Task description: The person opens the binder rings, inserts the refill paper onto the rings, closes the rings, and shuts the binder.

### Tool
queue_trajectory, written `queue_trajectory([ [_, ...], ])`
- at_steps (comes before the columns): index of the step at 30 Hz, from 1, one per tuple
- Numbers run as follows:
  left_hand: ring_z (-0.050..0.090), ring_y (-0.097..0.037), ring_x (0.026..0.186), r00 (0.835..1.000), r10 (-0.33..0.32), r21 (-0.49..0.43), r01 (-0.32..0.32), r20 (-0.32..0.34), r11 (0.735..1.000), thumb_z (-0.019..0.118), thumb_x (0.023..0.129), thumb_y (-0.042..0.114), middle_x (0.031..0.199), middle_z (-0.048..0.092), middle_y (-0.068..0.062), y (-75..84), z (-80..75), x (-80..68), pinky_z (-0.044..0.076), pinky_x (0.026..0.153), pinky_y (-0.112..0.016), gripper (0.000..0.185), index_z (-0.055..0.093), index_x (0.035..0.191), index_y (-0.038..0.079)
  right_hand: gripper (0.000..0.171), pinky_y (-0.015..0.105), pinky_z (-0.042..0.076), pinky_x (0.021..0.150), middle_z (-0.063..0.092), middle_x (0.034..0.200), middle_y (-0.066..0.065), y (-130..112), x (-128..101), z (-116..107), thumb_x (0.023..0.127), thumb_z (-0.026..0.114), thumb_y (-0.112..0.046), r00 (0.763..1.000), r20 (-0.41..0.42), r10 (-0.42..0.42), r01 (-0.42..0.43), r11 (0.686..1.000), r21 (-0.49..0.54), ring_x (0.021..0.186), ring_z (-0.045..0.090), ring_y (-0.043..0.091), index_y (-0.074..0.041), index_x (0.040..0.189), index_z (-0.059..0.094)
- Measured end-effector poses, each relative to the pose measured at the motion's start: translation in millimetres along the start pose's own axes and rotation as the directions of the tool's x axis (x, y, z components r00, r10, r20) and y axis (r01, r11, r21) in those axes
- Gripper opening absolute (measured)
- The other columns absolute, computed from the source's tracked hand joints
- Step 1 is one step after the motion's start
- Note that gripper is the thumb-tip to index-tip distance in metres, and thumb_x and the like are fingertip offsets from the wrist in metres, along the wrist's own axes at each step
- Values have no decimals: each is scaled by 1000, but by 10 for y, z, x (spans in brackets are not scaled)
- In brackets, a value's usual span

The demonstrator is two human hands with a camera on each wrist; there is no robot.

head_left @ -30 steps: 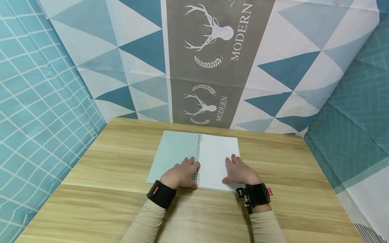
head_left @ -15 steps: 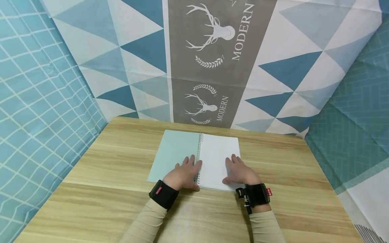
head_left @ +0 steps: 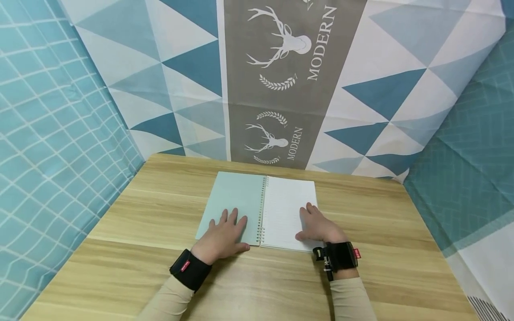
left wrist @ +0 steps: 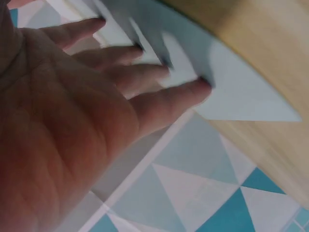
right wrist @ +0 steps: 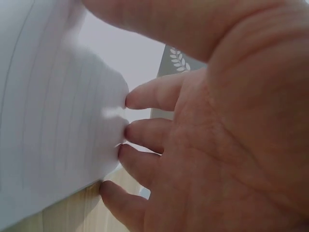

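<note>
A spiral-bound notebook (head_left: 281,209) lies open on the wooden table, its pale green cover (head_left: 237,191) folded out to the left and a lined white page on the right. Over the lower part of the green cover my left hand (head_left: 222,236) is spread, fingers apart. The left wrist view has those fingertips (left wrist: 198,89) touching the cover's surface. On the page's right side rests my right hand (head_left: 319,226), its fingers extended. In the right wrist view, the fingertips (right wrist: 135,96) meet the lined paper (right wrist: 58,111) near its edge.
The wooden table (head_left: 160,200) extends on every side of the notebook. Behind it hangs a patterned cloth (head_left: 192,80) with triangles and deer heads. Blue gridded cloth (head_left: 48,133) borders the left side, and darker teal cloth (head_left: 474,147) the right. Each wrist wears a black strap (head_left: 341,256).
My left hand has moved left from the spiral binding onto the green cover, its fingers spreading. The right hand stays nearly where it was on the page.
</note>
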State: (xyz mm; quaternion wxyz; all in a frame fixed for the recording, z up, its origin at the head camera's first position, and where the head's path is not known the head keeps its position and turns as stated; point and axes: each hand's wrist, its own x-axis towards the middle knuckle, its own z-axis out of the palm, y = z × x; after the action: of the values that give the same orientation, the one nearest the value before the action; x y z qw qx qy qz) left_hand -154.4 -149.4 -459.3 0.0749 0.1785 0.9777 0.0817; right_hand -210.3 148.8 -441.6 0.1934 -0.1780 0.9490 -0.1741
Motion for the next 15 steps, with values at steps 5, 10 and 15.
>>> queue_trajectory([
  [5,37,-56,144,1000,-1,48,2,-21,999,68,87,64,160,37,-26,-73,12,-10,40,101,-76,88,45,153,11,94,62,24,122,10,161,42,6,-5,21,88,75,-29,1000,12,-19,19,1000,10,152,13,55,20,151,24],
  [10,39,-53,144,999,34,80,-31,-33,996,67,87,65,158,39,-27,-102,24,11,43,102,-73,86,46,151,12,101,59,23,124,6,166,36,-135,-13,61,94,70,-44,1000,13,9,-9,1000,-6,156,9,49,15,156,16],
  [15,35,-47,149,992,111,61,-108,-53,992,66,88,65,161,36,-24,-97,75,62,40,107,-71,87,41,154,15,108,57,26,123,12,165,35,-338,19,146,87,76,-52,997,-2,-77,76,992,-101,155,15,50,11,157,22],
])
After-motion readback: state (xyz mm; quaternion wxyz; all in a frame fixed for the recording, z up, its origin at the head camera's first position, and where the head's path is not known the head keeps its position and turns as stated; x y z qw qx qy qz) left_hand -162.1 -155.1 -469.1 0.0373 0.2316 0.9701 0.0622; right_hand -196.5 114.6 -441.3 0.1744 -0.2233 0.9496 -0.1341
